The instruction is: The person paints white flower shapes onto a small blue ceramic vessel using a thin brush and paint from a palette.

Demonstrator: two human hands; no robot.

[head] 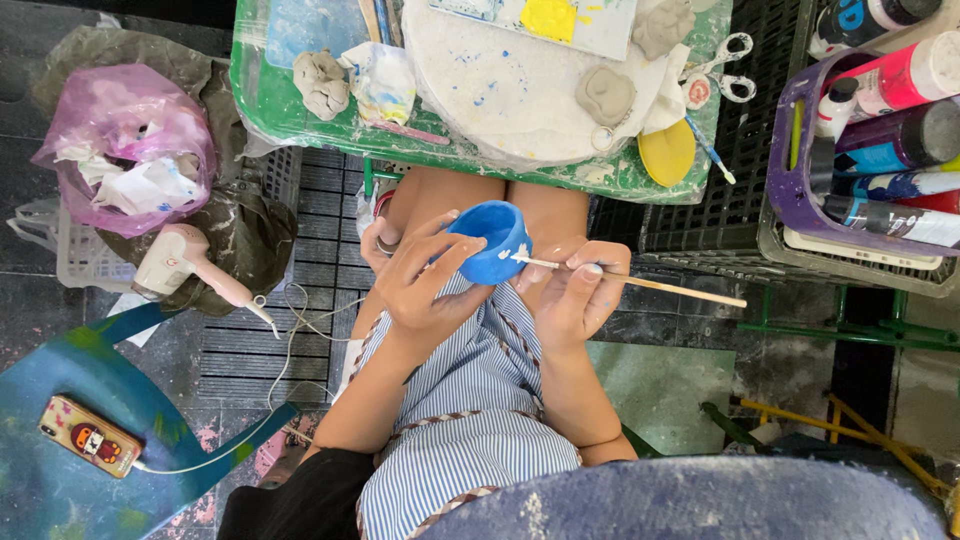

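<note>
Over the lap, near the green table's [300,120] edge, the left hand [425,285] wraps its fingers around a small blue clay bowl [492,240], while the right hand [575,295] pinches a thin wooden paintbrush [640,282] whose tip touches the bowl's side. Grey clay lumps [322,82], scissors [722,68] and a yellow lid [667,152] lie on the table. Right, a purple basket [790,190] holds paint bottles [900,140]. Left, a pink hair dryer [185,262], a pink plastic bag [125,140], and a phone [90,436] on a blue chair [60,490].
</note>
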